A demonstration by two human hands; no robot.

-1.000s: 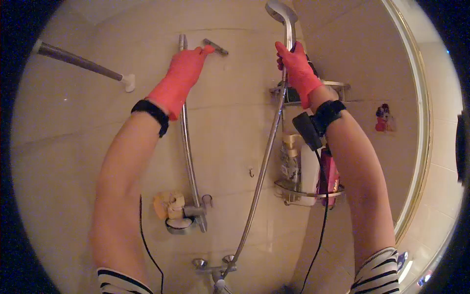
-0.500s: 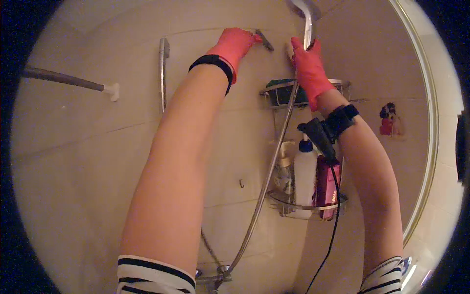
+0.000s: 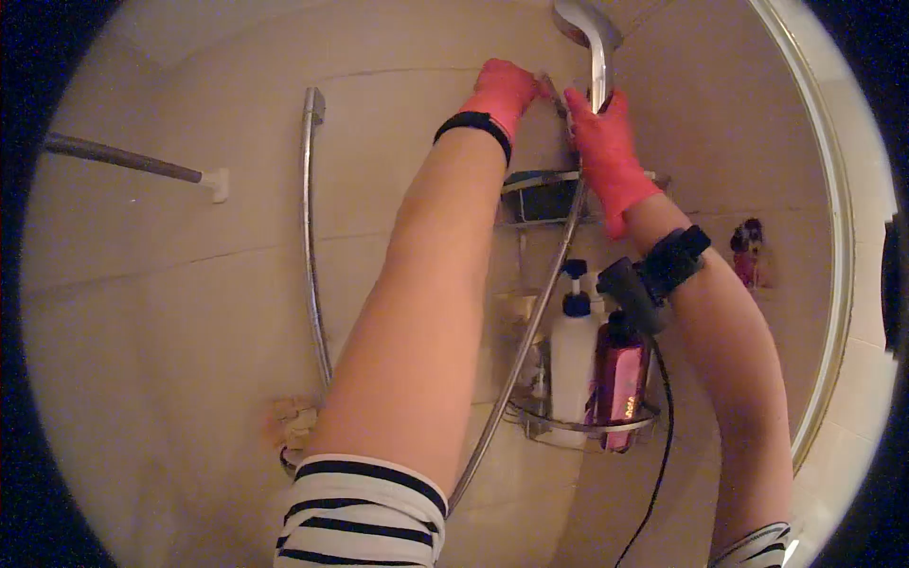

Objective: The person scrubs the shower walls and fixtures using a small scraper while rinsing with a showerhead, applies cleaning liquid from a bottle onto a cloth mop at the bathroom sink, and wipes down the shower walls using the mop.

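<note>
Both my hands wear pink rubber gloves. High up at the tiled wall, my left hand [image 3: 505, 92] is closed around a narrow dark tool [image 3: 552, 92], perhaps a small brush; blur hides its exact kind. Its far end points towards my right hand. With fingers wrapped round the handle, my right hand [image 3: 607, 147] grips a chrome shower head [image 3: 598, 62], held upright with its head at the top. From the handle a metal hose [image 3: 530, 350] runs down and leftwards, passing behind my left forearm.
Below my hands, an upper wire corner shelf [image 3: 530, 223] holds dark and greenish items. The lower corner shelf [image 3: 587, 428] carries a white pump bottle [image 3: 571, 369], a pink bottle [image 3: 622, 388] and a clear bottle. A metal rail [image 3: 309, 208] stands on the wall at left.
My left hand has moved right, bringing the tool close to the shower head handle. The right hand still grips the shower head. The view has shifted slightly.
</note>
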